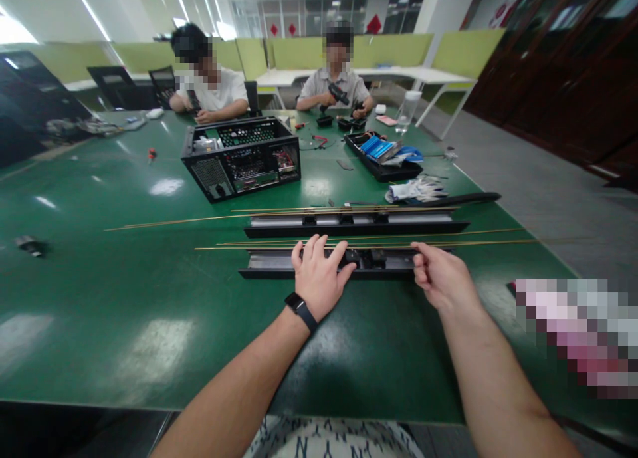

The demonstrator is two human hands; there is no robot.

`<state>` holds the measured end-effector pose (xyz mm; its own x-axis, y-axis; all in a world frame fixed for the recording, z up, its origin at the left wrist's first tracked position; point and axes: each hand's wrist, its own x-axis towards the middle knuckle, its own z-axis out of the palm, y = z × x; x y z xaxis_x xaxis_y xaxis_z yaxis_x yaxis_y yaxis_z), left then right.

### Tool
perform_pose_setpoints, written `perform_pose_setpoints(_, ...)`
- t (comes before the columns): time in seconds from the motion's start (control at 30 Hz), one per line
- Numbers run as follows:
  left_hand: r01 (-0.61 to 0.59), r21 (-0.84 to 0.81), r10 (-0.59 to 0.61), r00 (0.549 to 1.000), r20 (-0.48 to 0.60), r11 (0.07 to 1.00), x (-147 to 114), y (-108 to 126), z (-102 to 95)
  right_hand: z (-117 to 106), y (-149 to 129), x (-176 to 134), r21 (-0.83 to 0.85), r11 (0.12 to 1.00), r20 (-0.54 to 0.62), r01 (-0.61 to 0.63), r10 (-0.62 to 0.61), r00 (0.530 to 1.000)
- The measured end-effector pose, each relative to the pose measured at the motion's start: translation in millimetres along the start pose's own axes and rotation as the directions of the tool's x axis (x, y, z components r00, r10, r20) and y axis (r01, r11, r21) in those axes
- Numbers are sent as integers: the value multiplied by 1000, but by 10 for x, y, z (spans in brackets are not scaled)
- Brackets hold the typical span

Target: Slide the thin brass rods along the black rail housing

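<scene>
My left hand (321,275), a dark watch on its wrist, lies with fingers spread over the near black channel (269,274), touching it and the rods at its back edge. My right hand (443,272) is closed in a pinch at the channel's right part, on a thin brass-coloured rod (483,242) that runs out to the right. Small black blocks (377,258) sit inside the near channel, partly covered by my left hand. Behind it lies a second black channel (359,229), with more thin rods (174,223) along its back edge, reaching far left.
An opened computer case (244,162) stands on the green table (124,292). To its right are a black tray (393,172) with blue items, and white gloves (416,190). Two people (212,89) sit across; one holds a power drill (339,94). A clear jug (407,112) stands behind.
</scene>
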<state>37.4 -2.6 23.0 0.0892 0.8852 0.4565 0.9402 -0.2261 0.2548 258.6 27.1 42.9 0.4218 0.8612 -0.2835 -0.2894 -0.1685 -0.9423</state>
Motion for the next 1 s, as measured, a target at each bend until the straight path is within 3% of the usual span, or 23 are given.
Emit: perform_pose_setpoints(1.0,-9,9,9,1000,8,1000,-4,-8,-2,-20,17,6,-16,1000,20,-1,1,1000)
